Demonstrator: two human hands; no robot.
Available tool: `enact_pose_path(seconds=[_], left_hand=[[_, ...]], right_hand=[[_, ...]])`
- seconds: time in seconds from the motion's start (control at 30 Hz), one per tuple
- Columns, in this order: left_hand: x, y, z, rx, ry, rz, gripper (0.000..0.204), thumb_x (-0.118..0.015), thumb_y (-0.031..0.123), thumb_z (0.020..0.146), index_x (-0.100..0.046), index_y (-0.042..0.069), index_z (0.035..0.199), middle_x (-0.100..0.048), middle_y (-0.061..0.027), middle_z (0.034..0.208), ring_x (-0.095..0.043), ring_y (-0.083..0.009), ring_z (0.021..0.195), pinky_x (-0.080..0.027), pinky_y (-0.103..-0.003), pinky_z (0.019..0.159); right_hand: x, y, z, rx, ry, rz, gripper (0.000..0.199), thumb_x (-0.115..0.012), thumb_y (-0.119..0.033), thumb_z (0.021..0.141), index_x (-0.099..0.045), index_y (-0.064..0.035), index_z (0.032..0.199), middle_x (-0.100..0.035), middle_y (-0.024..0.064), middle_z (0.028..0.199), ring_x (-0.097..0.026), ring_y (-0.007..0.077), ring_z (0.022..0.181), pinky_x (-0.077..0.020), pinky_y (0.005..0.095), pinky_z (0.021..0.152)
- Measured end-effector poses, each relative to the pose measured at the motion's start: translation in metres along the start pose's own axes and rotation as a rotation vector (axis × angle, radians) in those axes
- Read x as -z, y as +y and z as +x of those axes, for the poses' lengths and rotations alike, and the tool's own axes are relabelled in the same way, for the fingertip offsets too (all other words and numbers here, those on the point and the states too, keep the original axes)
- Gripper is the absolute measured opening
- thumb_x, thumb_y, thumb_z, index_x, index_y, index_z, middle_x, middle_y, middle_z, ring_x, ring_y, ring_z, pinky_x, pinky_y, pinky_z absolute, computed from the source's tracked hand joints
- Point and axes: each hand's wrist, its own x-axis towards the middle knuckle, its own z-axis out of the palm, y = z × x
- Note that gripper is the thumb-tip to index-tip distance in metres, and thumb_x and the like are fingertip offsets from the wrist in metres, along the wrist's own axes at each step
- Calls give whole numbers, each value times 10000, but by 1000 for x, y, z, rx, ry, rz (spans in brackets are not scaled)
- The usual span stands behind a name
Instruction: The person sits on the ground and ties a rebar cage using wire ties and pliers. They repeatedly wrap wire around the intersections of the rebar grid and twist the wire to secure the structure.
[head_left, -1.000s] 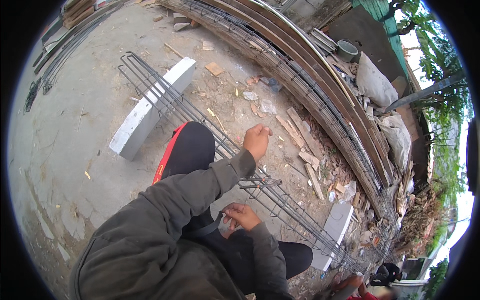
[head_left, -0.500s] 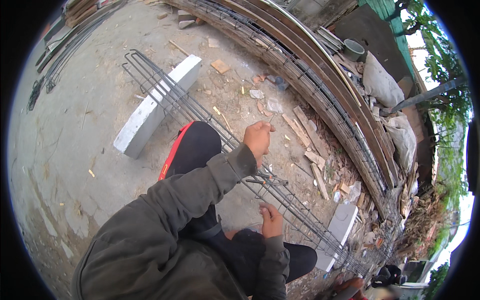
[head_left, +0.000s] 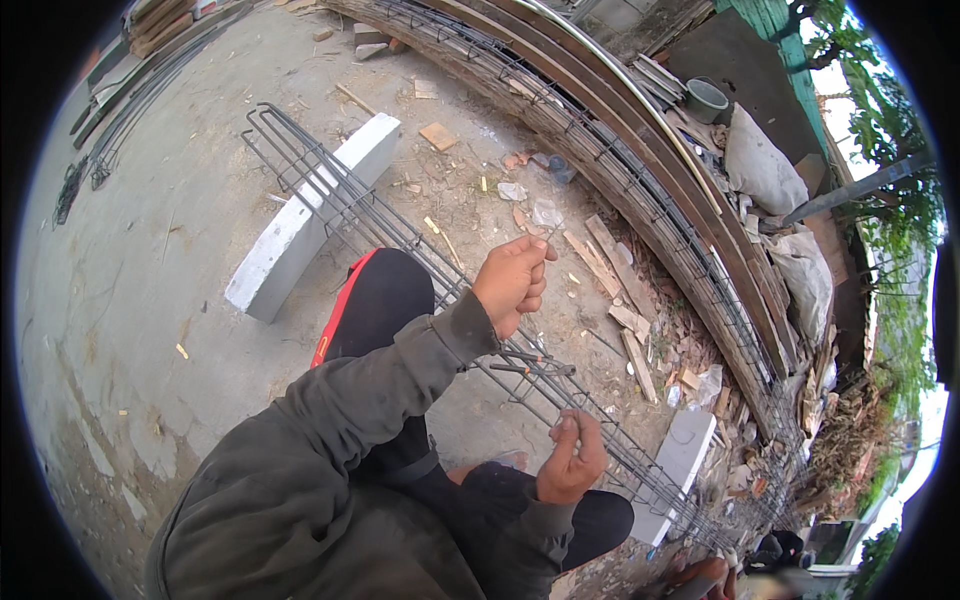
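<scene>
A long rebar cage (head_left: 425, 245) of thin steel bars and stirrups runs diagonally from upper left to lower right before my knees. Above its middle, my left hand (head_left: 512, 282) is closed in a pinch, with a short thin wire (head_left: 553, 234) sticking out at the fingertips. My right hand (head_left: 573, 458) hovers at the cage's near side, lower right, thumb and fingers curled together; anything between them is too small to make out. Between the hands, a dark metal tool (head_left: 535, 366), resembling pincers, lies across the bars.
Two pale blocks, one at upper left (head_left: 290, 240) and one at lower right (head_left: 678, 465), support the cage. Wood scraps (head_left: 640, 365) litter the ground beyond. Long timbers and more rebar (head_left: 640, 170) curve along the far side. Another person's limbs (head_left: 700, 578) show at lower right.
My right hand has risen and moved right, closer to the cage. My left hand has shifted slightly left and turned, so the wire at its fingertips shows more clearly.
</scene>
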Motion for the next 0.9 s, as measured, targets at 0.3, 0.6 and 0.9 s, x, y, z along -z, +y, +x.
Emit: enact_pose_path(seconds=[0.3, 0.6, 0.9], left_hand=[[-14, 23, -1, -154, -74, 127, 182, -489, 218, 1078, -563, 62, 1019, -284, 84, 623, -228, -29, 492, -181, -226, 430], [-8, 33, 1, -161, -24, -36, 169, -478, 202, 1078, -535, 51, 1028, -267, 77, 630, -226, -37, 507, -186, -224, 432], [7, 55, 9, -249, 38, -132, 160, -462, 188, 1079, -522, 43, 1044, -256, 74, 626, -226, -43, 504, -190, -226, 428]], right_hand=[[-8, -82, -30, -166, -680, 113, 156, -608, -101, 943, -723, 3, 954, -607, 44, 684, -523, 122, 613, -441, 284, 627], [12, -9, -57, -691, -757, 1491, 221, -656, -106, 839, -459, -60, 926, -648, 258, 1046, -544, 436, 1263, -448, 627, 1036], [7, -46, -76, -839, -654, 1649, 187, -638, -170, 969, -512, -37, 1008, -430, -24, 646, -470, 104, 512, -527, 376, 666]])
